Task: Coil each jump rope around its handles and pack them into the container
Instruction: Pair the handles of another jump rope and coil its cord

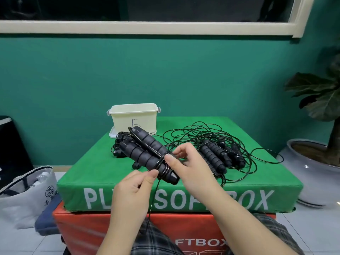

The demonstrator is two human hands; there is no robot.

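The right hand (189,168) grips the paired foam handles (150,153); the left hand (134,188) pinches the thin, springy cord (154,192), which likely uncoils unless kept taut.

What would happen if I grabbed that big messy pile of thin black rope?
The loose thin black rope would probably flop and droop, since it lies in soft loops. It looks tangled, so the black ridged foam handles would likely drag along.

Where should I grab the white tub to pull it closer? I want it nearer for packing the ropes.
Take the white tub by its rim, at the two small side tabs, coming from above with a hand on each short end. It stands upright and open at the back of the green box, and the held rope handles crowd its front, so a front approach looks awkward.
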